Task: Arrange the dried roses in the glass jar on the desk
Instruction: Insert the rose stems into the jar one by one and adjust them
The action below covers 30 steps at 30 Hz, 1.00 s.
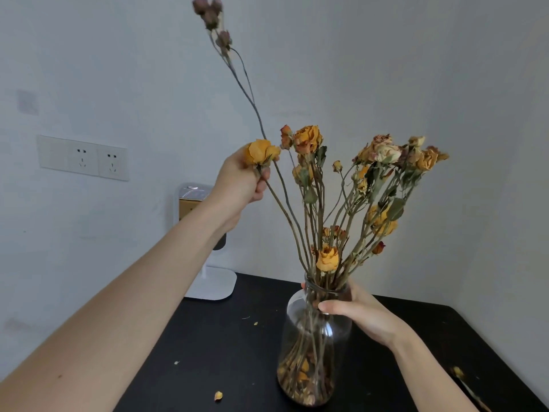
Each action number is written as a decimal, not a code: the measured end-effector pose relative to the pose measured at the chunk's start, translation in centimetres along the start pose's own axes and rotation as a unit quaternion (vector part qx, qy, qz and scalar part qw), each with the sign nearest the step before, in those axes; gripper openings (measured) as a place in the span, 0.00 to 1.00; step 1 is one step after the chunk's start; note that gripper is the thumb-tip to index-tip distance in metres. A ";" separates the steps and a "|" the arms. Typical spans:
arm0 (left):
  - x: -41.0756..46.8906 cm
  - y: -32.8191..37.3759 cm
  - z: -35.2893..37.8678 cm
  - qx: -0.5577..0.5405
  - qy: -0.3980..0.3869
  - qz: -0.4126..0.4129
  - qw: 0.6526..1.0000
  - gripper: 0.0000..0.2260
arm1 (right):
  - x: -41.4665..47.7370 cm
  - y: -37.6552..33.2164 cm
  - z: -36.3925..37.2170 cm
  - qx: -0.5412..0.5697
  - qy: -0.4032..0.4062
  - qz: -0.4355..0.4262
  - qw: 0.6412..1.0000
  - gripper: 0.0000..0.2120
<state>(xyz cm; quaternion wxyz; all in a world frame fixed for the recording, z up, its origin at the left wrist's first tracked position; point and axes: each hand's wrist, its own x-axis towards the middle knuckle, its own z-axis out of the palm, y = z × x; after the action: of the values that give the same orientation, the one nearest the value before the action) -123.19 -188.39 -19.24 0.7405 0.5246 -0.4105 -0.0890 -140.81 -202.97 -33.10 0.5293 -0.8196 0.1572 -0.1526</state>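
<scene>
A clear glass jar (312, 352) stands on the black desk (222, 337), holding several dried roses (383, 162) that fan out up and to the right. Fallen petals lie in the jar's bottom. My right hand (359, 313) grips the jar's neck. My left hand (243, 179) pinches the stem just under a dried orange rose (261, 151) at the left of the bunch; that stem runs down into the jar. A long thin stem with dark pink buds (211, 13) rises above my left hand toward the top edge.
A white stand with a boxy device (208, 281) sits at the desk's back left against the wall. Wall sockets (83, 157) are at left. Loose petals (218, 396) lie on the desk, and a dried stem (466, 385) lies near the right edge.
</scene>
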 end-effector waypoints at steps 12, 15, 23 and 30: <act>-0.1 0.1 0.2 0.060 -0.039 0.068 0.995 0.09 | 0.1 0.0 -0.2 0.002 -0.011 0.011 1.000 0.36; 0.1 0.5 1.1 0.053 -0.047 0.071 0.995 0.12 | 0.1 0.0 -0.2 0.002 -0.011 0.013 1.000 0.38; 0.5 0.4 0.3 0.028 -0.054 0.076 0.995 0.15 | 0.0 0.0 -0.3 0.004 -0.015 0.011 1.000 0.34; 0.9 -0.1 0.7 0.061 -0.095 0.059 0.992 0.11 | 0.0 -0.1 -0.3 0.006 -0.010 0.011 1.000 0.34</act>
<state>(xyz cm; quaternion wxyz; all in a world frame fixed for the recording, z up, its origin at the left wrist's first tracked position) -123.04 -189.40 -18.81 0.6688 0.5331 -0.5135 -0.0693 -140.95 -203.20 -32.87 0.5375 -0.8161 0.1600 -0.1393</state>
